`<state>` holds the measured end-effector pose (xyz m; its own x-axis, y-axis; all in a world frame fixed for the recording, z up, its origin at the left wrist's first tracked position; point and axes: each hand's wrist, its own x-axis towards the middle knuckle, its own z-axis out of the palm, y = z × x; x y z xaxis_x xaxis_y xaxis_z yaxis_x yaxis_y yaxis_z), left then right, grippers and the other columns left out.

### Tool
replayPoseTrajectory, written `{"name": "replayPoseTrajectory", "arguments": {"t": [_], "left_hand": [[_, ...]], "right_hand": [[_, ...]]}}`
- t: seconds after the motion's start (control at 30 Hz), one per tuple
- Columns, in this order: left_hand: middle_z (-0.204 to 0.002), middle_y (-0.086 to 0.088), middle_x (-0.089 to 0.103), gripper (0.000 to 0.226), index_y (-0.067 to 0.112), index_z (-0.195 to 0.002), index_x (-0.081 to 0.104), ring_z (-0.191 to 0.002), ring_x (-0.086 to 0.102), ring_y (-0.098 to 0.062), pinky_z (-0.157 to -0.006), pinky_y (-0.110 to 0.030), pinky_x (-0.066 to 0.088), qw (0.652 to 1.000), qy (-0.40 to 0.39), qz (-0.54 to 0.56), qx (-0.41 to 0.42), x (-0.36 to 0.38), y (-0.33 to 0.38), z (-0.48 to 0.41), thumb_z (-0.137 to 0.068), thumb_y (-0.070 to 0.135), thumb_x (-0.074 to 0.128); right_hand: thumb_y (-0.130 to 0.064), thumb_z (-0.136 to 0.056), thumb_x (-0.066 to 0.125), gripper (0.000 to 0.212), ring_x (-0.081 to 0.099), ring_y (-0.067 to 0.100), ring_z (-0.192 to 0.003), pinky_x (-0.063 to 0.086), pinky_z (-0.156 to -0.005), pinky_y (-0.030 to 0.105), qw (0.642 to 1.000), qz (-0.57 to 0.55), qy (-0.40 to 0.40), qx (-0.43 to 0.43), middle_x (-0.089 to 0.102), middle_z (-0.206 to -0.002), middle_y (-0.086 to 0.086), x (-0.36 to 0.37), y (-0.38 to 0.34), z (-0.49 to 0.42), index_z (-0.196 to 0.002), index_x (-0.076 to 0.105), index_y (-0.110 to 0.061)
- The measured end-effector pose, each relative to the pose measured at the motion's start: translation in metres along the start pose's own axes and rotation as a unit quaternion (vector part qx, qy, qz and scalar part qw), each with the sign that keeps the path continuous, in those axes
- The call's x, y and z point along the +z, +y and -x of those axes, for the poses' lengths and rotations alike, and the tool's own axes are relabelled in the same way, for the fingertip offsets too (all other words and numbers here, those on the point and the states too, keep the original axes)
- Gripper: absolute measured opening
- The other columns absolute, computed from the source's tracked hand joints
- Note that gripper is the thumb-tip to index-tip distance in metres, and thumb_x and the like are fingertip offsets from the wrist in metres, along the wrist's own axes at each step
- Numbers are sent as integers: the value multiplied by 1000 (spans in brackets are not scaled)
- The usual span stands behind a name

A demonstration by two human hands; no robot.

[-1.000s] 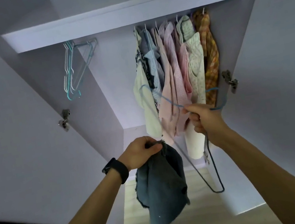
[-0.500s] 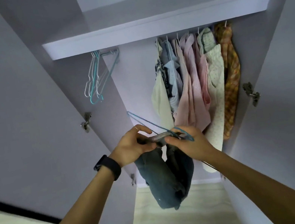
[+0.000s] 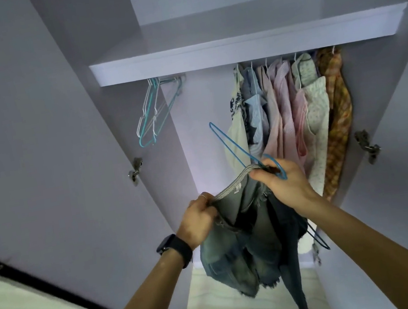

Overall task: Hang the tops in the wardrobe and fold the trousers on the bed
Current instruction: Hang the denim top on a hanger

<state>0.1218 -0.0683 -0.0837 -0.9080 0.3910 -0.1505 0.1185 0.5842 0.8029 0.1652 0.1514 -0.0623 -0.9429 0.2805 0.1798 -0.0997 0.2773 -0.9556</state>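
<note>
Gripping the grey-blue denim top point(image 3: 251, 241) by its neckband, the left hand point(image 3: 198, 220) and right hand point(image 3: 286, 184) hold it before the lilac wardrobe point(image 3: 207, 57); the right also clasps a blue wire hanger point(image 3: 252, 157).

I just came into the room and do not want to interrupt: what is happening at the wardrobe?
A person stands at the open wardrobe, fitting a denim top onto a blue hanger. The left hand grips the top's edge; the right hand holds the hanger and pinches the same edge. The top is not yet hung beside the other tops.
</note>
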Motion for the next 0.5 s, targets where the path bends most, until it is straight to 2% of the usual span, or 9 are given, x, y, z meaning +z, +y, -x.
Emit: {"name": "replayPoseTrajectory", "arguments": {"t": [0.07, 0.13, 0.23, 0.3, 0.37, 0.43, 0.5], "left_hand": [[-91, -2, 60, 26, 22, -93, 54, -92, 56, -28, -85, -44, 47, 1000, -11, -11, -2, 12, 0, 1, -76, 41, 50], [-94, 5, 59, 24, 27, -93, 51, -89, 57, -20, -81, -40, 49, 998, 5, -58, 30, 21, -3, 0, -84, 49, 53], [-99, 6, 63, 7, 28, -97, 55, -87, 63, -15, -78, -34, 54, 992, 73, -72, 69, 19, -11, -8, -92, 28, 60], [-99, 7, 68, 20, 31, -91, 57, -84, 65, -15, -76, -30, 55, 985, 109, -129, 42, 4, -22, -14, -89, 12, 53], [-103, 7, 70, 35, 35, -88, 61, -85, 62, -16, -76, -28, 53, 971, 104, -214, 14, -13, -38, -16, -89, 3, 47], [-111, 8, 67, 35, 37, -95, 62, -90, 61, -15, -78, -25, 52, 971, 85, -224, 4, -23, -50, -16, -91, 5, 49], [-111, 14, 65, 19, 42, -99, 57, -90, 63, -9, -74, -20, 50, 984, 68, -162, 18, -17, -51, -15, -92, 24, 59]], "right_hand": [[-20, -90, 72, 40, 41, 6, -53, 35, -52, 14, 1000, -2, 3, 4, 40, -51, -12, 1, -1, 1, -55, 57, -30], [-19, -89, 72, 37, 41, 6, -52, 34, -52, 13, 1000, -6, 6, 5, 40, -51, -12, -2, -1, 2, -56, 56, -26], [-19, -88, 73, 30, 42, 4, -52, 35, -53, 14, 1000, 8, 19, 5, 42, -52, -13, -12, 6, 3, -62, 58, -15], [-21, -86, 75, 27, 44, 6, -53, 36, -56, 20, 998, 8, 51, 22, 44, -54, -9, -19, 12, 4, -69, 61, -6], [-32, -79, 77, 29, 44, 11, -53, 34, -57, 29, 994, -7, 89, 65, 46, -56, -1, -27, 13, 4, -76, 65, -6], [-39, -70, 76, 31, 40, 10, -50, 32, -53, 28, 990, -27, 107, 92, 44, -54, -2, -32, 12, 4, -79, 68, -11], [-40, -67, 76, 38, 34, 8, -45, 29, -46, 22, 990, -31, 99, 94, 37, -51, -6, -34, 9, 6, -76, 64, -6]]}}
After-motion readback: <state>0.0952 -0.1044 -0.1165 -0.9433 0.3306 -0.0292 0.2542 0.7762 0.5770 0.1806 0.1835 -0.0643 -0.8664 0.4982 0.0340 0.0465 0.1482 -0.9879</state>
